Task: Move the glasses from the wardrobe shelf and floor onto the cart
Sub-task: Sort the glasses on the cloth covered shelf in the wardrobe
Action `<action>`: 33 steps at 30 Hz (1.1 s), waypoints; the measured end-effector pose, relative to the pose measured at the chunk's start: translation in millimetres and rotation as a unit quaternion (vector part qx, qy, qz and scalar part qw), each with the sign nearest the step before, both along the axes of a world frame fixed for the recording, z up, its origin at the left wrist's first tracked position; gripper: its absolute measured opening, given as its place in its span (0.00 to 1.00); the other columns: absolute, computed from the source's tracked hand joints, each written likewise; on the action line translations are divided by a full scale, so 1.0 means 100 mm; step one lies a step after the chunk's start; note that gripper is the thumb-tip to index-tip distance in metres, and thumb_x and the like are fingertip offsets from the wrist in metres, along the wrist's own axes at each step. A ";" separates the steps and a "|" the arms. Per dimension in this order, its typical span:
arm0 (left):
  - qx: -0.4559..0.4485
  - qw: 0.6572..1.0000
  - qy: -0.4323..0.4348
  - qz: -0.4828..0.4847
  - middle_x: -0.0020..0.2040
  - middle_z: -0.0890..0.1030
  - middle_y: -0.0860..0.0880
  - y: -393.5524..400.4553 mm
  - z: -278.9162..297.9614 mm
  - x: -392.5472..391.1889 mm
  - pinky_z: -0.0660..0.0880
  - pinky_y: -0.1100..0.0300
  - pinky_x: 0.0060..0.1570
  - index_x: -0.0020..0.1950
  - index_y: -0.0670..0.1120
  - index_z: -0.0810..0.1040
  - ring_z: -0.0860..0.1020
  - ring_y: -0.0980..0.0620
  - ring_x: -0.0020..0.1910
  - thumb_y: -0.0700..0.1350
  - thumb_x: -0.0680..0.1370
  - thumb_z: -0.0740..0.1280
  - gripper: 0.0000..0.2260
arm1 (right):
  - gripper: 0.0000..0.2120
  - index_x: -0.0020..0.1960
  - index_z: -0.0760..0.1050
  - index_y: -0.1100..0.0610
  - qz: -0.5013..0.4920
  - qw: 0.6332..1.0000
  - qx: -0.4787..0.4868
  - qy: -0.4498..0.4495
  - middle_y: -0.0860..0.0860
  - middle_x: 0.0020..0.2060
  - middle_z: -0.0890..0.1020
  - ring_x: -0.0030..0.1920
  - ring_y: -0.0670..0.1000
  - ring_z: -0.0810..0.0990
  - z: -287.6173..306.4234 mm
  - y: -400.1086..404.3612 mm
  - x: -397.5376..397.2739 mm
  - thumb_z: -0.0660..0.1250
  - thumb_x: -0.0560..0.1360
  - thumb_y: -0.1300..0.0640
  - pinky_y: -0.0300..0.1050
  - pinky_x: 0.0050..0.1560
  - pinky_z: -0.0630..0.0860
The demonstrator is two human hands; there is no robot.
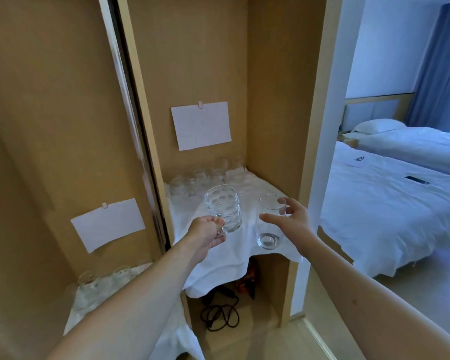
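My left hand (205,233) grips the handle of a clear dimpled glass mug (225,207) and holds it just above the white cloth on the wardrobe shelf (218,266). A plain clear tumbler (269,222) stands near the shelf's front right. Around its rim my right hand (290,216) is spread, thumb and fingers on either side, the grip not closed. Several more clear glasses (205,176) stand at the back of the shelf. No cart is in view.
The wardrobe's side panel (278,100) and frame post stand close on the right. A mirrored sliding door (63,178) on the left reflects glasses and paper. A black cable (220,317) lies on the floor under the shelf. Two white beds (387,203) lie to the right.
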State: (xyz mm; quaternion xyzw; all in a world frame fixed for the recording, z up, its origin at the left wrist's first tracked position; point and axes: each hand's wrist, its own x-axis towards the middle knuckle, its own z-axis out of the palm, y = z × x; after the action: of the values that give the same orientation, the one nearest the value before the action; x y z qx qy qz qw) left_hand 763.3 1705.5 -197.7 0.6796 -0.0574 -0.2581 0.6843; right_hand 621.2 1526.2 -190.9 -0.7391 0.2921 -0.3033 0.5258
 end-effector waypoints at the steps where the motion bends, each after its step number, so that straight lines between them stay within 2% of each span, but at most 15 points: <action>1: 0.005 1.000 -0.001 0.002 0.42 0.79 0.44 -0.05 -0.02 0.01 0.81 0.59 0.35 0.46 0.41 0.79 0.76 0.49 0.37 0.36 0.81 0.68 0.04 | 0.34 0.63 0.76 0.48 0.001 1.000 0.003 0.002 0.47 0.50 0.77 0.50 0.47 0.77 -0.02 -0.06 0.02 0.84 0.59 0.44 0.42 0.48 0.73; 4: 0.013 1.000 0.000 0.005 0.43 0.81 0.45 -0.18 -0.08 0.09 0.80 0.59 0.34 0.46 0.42 0.80 0.78 0.49 0.39 0.34 0.80 0.68 0.05 | 0.34 0.62 0.76 0.47 0.004 1.000 0.012 0.006 0.48 0.51 0.77 0.49 0.45 0.78 -0.06 -0.19 0.10 0.84 0.60 0.44 0.39 0.41 0.73; 10: 0.019 1.000 0.007 0.001 0.44 0.81 0.45 -0.52 -0.19 0.44 0.81 0.59 0.36 0.52 0.40 0.80 0.78 0.50 0.38 0.34 0.79 0.70 0.04 | 0.32 0.64 0.74 0.46 0.027 0.999 0.027 0.028 0.47 0.54 0.77 0.53 0.45 0.77 -0.13 -0.44 0.41 0.82 0.63 0.45 0.39 0.44 0.72; 14: 0.012 1.000 0.015 -0.007 0.42 0.80 0.47 -0.78 -0.30 0.78 0.81 0.60 0.35 0.46 0.42 0.79 0.76 0.51 0.36 0.32 0.79 0.67 0.06 | 0.33 0.66 0.74 0.48 0.021 0.999 0.032 0.029 0.47 0.55 0.77 0.55 0.47 0.77 -0.17 -0.65 0.74 0.82 0.65 0.47 0.42 0.51 0.71; 17: 0.015 1.000 0.024 -0.014 0.42 0.78 0.46 -1.01 -0.40 1.06 0.82 0.59 0.42 0.43 0.42 0.79 0.74 0.50 0.37 0.33 0.80 0.67 0.07 | 0.32 0.65 0.74 0.47 0.019 0.998 0.035 0.039 0.47 0.55 0.77 0.53 0.44 0.77 -0.24 -0.83 1.00 0.82 0.65 0.47 0.39 0.47 0.72; 19: 0.015 0.999 0.032 -0.015 0.43 0.78 0.46 -1.14 -0.45 1.25 0.79 0.57 0.46 0.42 0.41 0.78 0.73 0.49 0.38 0.33 0.80 0.67 0.08 | 0.31 0.64 0.74 0.47 0.019 0.998 0.034 0.047 0.47 0.54 0.77 0.51 0.42 0.77 -0.27 -0.95 1.20 0.82 0.65 0.47 0.36 0.44 0.71; 24: 0.026 0.999 0.036 -0.011 0.41 0.77 0.47 -1.40 -0.60 1.67 0.76 0.60 0.42 0.41 0.43 0.77 0.72 0.52 0.37 0.35 0.81 0.66 0.09 | 0.31 0.62 0.74 0.48 0.002 0.998 0.043 0.050 0.48 0.53 0.77 0.49 0.43 0.77 -0.35 -1.22 1.73 0.83 0.64 0.49 0.36 0.42 0.71; 26: 0.025 0.999 0.044 -0.008 0.41 0.77 0.47 -1.48 -0.64 1.82 0.76 0.61 0.41 0.42 0.43 0.77 0.73 0.52 0.36 0.37 0.81 0.67 0.08 | 0.32 0.62 0.74 0.48 -0.014 0.998 0.040 0.045 0.48 0.53 0.78 0.50 0.45 0.78 -0.39 -1.31 1.90 0.84 0.63 0.49 0.37 0.44 0.73; 30: 0.015 0.998 0.066 0.011 0.45 0.78 0.47 -1.60 -0.78 2.06 0.79 0.59 0.42 0.45 0.44 0.77 0.76 0.51 0.41 0.35 0.79 0.69 0.06 | 0.34 0.64 0.74 0.49 -0.030 0.998 0.032 0.039 0.49 0.54 0.79 0.54 0.49 0.79 -0.56 -1.47 2.19 0.84 0.62 0.48 0.42 0.51 0.75; 33: 0.027 0.997 0.076 0.012 0.51 0.79 0.45 -1.66 -0.89 2.13 0.80 0.54 0.51 0.51 0.43 0.78 0.78 0.48 0.50 0.36 0.80 0.69 0.03 | 0.35 0.65 0.73 0.49 -0.033 0.998 0.034 0.040 0.50 0.56 0.78 0.56 0.51 0.79 -0.66 -1.55 2.34 0.84 0.62 0.48 0.43 0.50 0.75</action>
State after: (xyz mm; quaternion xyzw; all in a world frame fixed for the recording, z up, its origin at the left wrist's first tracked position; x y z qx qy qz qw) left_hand 976.5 1539.9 -286.4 0.6770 0.0100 -0.3019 0.6712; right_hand 854.9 1370.8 -257.1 -0.7224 0.3474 -0.2804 0.5281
